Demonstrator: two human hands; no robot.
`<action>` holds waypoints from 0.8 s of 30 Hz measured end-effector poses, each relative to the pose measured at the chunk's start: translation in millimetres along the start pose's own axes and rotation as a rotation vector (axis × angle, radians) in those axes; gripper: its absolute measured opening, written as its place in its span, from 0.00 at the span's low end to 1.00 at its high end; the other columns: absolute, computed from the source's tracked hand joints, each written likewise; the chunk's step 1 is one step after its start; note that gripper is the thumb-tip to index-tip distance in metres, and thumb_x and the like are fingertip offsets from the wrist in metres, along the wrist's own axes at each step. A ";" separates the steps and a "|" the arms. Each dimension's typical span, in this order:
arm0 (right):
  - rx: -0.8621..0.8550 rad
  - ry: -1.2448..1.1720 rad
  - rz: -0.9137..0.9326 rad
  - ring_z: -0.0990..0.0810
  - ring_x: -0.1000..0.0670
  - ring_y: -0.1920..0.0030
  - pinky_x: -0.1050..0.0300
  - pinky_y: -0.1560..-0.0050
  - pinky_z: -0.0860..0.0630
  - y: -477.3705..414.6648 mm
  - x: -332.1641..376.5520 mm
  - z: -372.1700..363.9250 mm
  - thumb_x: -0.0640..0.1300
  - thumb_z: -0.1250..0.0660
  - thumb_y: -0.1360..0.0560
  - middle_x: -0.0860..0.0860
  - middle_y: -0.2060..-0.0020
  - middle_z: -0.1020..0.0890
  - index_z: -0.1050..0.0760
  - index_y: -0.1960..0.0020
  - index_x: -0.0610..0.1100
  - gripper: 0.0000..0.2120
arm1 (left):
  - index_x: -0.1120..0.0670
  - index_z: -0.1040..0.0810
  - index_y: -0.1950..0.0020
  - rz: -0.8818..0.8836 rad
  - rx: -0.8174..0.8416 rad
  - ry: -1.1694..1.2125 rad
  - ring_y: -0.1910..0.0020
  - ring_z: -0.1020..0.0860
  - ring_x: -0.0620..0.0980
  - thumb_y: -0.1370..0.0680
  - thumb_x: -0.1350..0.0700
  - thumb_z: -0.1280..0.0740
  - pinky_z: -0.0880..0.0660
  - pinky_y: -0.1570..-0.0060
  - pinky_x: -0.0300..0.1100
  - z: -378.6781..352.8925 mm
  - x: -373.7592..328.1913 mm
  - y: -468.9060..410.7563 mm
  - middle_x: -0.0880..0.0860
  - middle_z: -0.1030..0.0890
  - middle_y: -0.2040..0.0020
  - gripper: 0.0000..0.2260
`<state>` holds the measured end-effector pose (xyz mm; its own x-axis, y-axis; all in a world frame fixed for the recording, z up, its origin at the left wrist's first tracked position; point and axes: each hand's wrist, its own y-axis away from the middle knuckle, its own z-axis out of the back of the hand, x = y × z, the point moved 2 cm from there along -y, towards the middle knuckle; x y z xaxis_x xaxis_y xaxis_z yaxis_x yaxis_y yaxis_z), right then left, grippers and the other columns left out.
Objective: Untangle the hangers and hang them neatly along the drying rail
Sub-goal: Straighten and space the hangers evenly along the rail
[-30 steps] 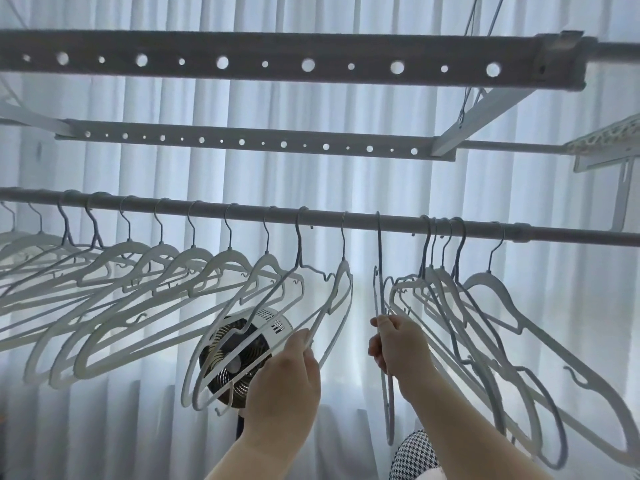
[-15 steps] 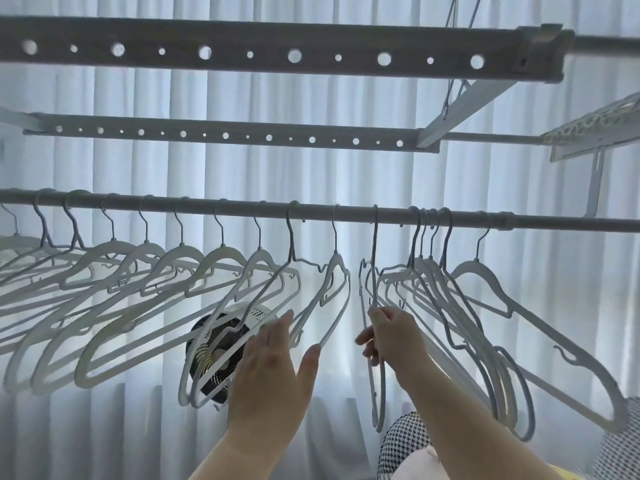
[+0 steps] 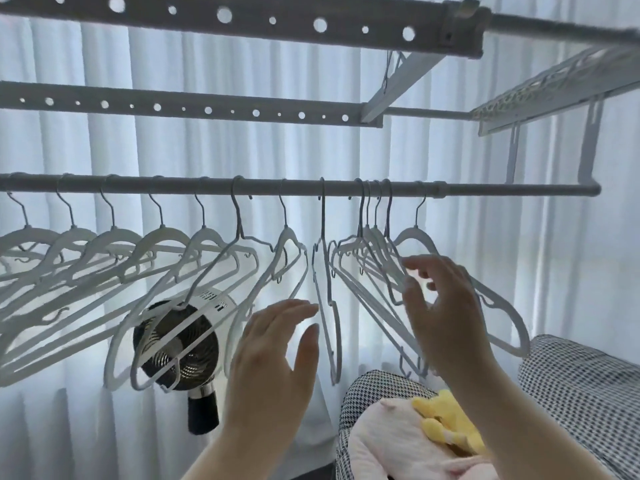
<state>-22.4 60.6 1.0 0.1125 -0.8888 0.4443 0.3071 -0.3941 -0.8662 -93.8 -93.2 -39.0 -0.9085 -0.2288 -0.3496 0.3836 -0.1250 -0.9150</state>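
Observation:
A grey drying rail (image 3: 173, 183) runs across the view with several pale hangers spaced along its left part (image 3: 114, 258). One hanger (image 3: 327, 306) hangs edge-on near the middle. To its right a bunch of several hangers (image 3: 375, 258) crowds together, with a single hanger (image 3: 420, 237) beyond. My left hand (image 3: 277, 355) is raised below the middle hangers, fingers straight, holding nothing. My right hand (image 3: 443, 306) is up in front of the crowded bunch with fingers spread and slightly bent; I cannot tell whether its fingertips touch a hanger.
Two perforated bars (image 3: 214, 110) and a mesh shelf (image 3: 554, 95) sit above the rail. A round fan (image 3: 180, 344) stands behind the left hangers, before white curtains. Checked cushions (image 3: 585, 393) with pink and yellow soft items (image 3: 443, 424) lie at lower right.
My right hand let go of the edge-on hanger and moved right to the crowded bunch. My left hand opened and moved right, off the hangers. The view tilted down.

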 end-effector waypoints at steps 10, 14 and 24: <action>0.399 -0.311 -0.503 0.24 0.50 0.47 0.57 0.41 0.30 -11.6 -80.3 1.3 0.43 0.38 0.24 0.50 0.50 0.22 0.28 0.40 0.38 0.15 | 0.48 0.24 0.46 0.446 0.197 0.167 0.65 0.25 0.30 0.24 0.55 0.36 0.32 0.62 0.17 -68.6 -40.7 16.0 0.36 0.25 0.62 0.08; 0.674 -0.653 -0.709 0.23 0.49 0.60 0.52 0.50 0.26 -11.6 -85.6 -12.7 0.47 0.40 0.22 0.48 0.62 0.21 0.25 0.57 0.43 0.10 | 0.53 0.27 0.41 0.574 0.125 0.203 0.60 0.25 0.39 0.24 0.53 0.37 0.33 0.64 0.18 -95.0 -51.7 20.8 0.47 0.21 0.58 0.13; 0.817 -0.814 -0.676 0.28 0.53 0.68 0.61 0.62 0.30 -21.7 -88.0 -5.6 0.41 0.38 0.24 0.50 0.66 0.23 0.27 0.55 0.41 0.04 | 0.44 0.26 0.63 0.668 -0.028 0.156 0.75 0.23 0.33 0.22 0.61 0.39 0.30 0.69 0.22 -117.1 -65.2 28.3 0.42 0.21 0.75 0.13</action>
<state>-44.3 146.1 -20.6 0.1546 -0.0716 0.9854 0.9672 -0.1925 -0.1658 -43.1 31.2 -65.7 -0.4928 -0.1061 -0.8636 0.8673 0.0199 -0.4974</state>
